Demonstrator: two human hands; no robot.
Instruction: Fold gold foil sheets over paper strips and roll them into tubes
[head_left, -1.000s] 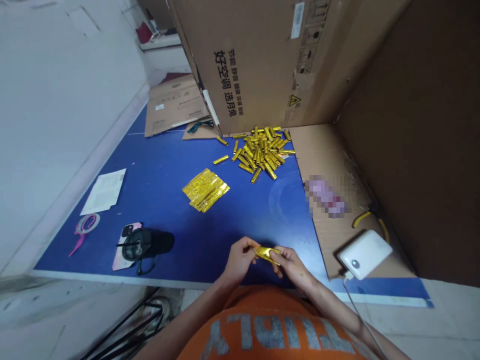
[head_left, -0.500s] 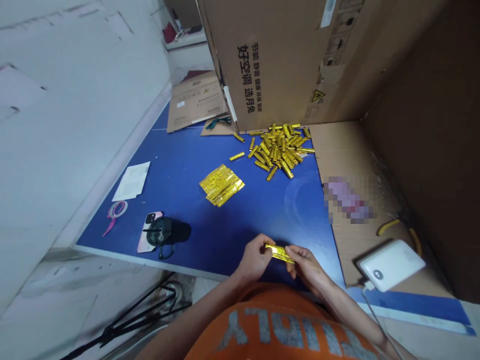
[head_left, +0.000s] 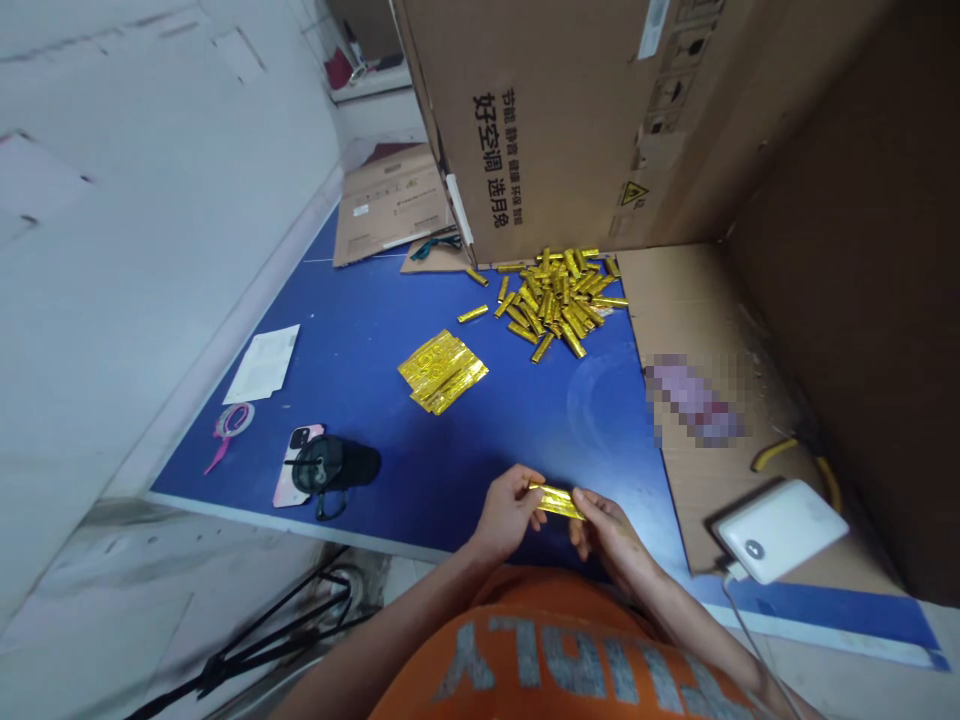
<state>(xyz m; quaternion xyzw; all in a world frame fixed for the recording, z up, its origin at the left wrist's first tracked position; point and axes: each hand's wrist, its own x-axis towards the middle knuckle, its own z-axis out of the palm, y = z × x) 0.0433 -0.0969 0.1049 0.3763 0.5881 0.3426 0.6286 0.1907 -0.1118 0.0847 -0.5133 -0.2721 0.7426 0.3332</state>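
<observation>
Between my two hands, close to the table's front edge, is a strip of shiny gold foil (head_left: 558,501). My left hand (head_left: 508,512) pinches its left end between thumb and fingers. The right end is held by my right hand (head_left: 604,530), thumb on top. Farther forward on the blue table (head_left: 517,430) lies a small stack of flat gold foil sheets (head_left: 442,371). Beyond that is a heap of narrow rolled gold foil tubes (head_left: 559,300), several of them lying loose at its left side.
A dark tumbler with a handle (head_left: 337,465) stands beside a phone (head_left: 289,485) at left. White paper (head_left: 262,363) and a tape roll (head_left: 236,418) lie farther left. A cardboard box (head_left: 555,130) walls the back. At right, a white power bank (head_left: 784,530) with a cable rests on cardboard (head_left: 667,290).
The foil strip between my hands has turned slightly and shows a broader, flatter face. Both hands stay in nearly the same place, their fingers shifting a little.
</observation>
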